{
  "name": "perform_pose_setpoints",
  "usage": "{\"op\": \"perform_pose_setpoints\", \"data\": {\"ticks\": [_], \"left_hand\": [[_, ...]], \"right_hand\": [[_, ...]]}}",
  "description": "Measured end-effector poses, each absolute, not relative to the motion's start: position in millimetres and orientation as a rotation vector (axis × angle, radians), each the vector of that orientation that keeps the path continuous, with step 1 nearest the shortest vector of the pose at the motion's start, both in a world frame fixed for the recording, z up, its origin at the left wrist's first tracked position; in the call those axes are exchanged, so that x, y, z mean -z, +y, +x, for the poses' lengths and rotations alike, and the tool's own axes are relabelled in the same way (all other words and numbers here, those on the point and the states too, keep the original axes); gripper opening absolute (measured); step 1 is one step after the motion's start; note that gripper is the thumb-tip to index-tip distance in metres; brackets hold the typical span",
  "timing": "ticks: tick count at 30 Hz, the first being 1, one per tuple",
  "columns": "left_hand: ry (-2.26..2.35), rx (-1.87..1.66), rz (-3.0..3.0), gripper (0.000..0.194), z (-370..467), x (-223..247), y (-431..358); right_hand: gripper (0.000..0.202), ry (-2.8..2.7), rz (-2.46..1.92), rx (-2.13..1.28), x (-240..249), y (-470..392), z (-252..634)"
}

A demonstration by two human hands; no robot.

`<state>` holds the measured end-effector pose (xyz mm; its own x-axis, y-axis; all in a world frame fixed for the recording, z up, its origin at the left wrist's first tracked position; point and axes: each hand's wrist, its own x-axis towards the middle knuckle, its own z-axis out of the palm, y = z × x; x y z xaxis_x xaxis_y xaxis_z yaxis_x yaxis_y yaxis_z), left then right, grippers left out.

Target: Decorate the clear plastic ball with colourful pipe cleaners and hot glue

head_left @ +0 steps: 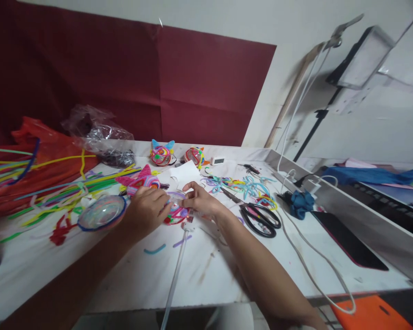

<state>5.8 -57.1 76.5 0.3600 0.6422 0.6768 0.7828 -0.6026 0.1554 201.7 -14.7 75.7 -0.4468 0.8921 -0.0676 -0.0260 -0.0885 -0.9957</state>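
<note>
A clear round craft piece [176, 216], decorated with pink, red and purple pipe cleaners, lies between my hands on the white table. My left hand [147, 211] lies over its left side with the fingers curled against it. On the other side, my right hand [202, 201] has thumb and fingers pinched at its upper edge; whatever is between the fingertips is too small to make out. A translucent stick [176, 270] runs from just below the piece toward the table's front edge. Behind my left hand is a pink pipe-cleaner piece [142, 179].
Black-handled scissors [259, 220] and pipe-cleaner scraps [248, 185] lie to the right, near a white cable [306, 250] and a black phone-like slab [347, 238]. A clear blue-rimmed dome [101, 213] and long pipe cleaners [99, 183] are at left. Two decorated balls [161, 156] stand behind.
</note>
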Motion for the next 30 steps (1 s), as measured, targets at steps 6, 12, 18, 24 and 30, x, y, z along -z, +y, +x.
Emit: {"op": "perform_pose_setpoints", "data": {"ticks": [6, 12, 18, 24, 30], "left_hand": [[-1.2, 0.805, -2.283, 0.017, 6, -71, -60], [-1.187, 0.845, -2.257, 0.011, 4, -66, -59], [-1.175, 0.851, -2.291, 0.012, 2, -68, -59], [-1.157, 0.834, -2.33, 0.015, 0, -68, -57], [-1.161, 0.833, -2.357, 0.015, -2, -66, -56]], "right_hand": [[0.054, -1.465, -0.967, -1.635, -72, -13, 201], [0.054, -1.487, -0.96, -1.645, -73, -13, 201], [0.056, -1.514, -0.97, -1.647, -73, -14, 202], [0.053, -1.531, -0.992, -1.648, -74, -13, 202], [0.053, -1.53, -1.008, -1.642, -75, -14, 202]]}}
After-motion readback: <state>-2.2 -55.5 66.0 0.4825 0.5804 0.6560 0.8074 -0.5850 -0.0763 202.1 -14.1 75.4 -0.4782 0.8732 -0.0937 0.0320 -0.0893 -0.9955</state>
